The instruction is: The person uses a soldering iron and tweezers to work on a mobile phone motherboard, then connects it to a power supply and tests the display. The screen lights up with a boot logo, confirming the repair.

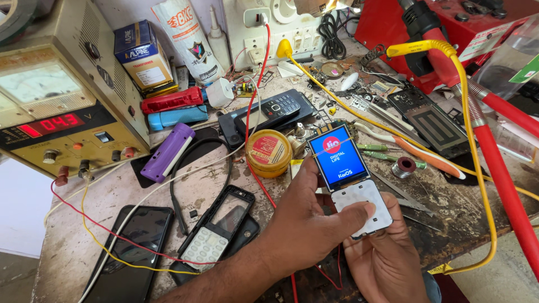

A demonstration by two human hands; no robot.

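My two hands hold a bare keypad-phone board [351, 174] over the workbench, its small screen lit blue at the top and a white key membrane below. My left hand [306, 221] grips the board's left side, with the thumb pressed on the white membrane. My right hand [387, 258] cups the board from below. A black phone front cover with its keypad [216, 227] lies to the left, beside a dark smartphone [132, 249].
A bench power supply [62, 106] with red digits stands at the left, red and yellow leads trailing across the bench. A round yellow tin [268, 151], purple case [168, 151], black keypad phone [278, 109], toothbrush [415, 152], solder spool [404, 166] and red hot-air tool [477, 118] crowd the bench.
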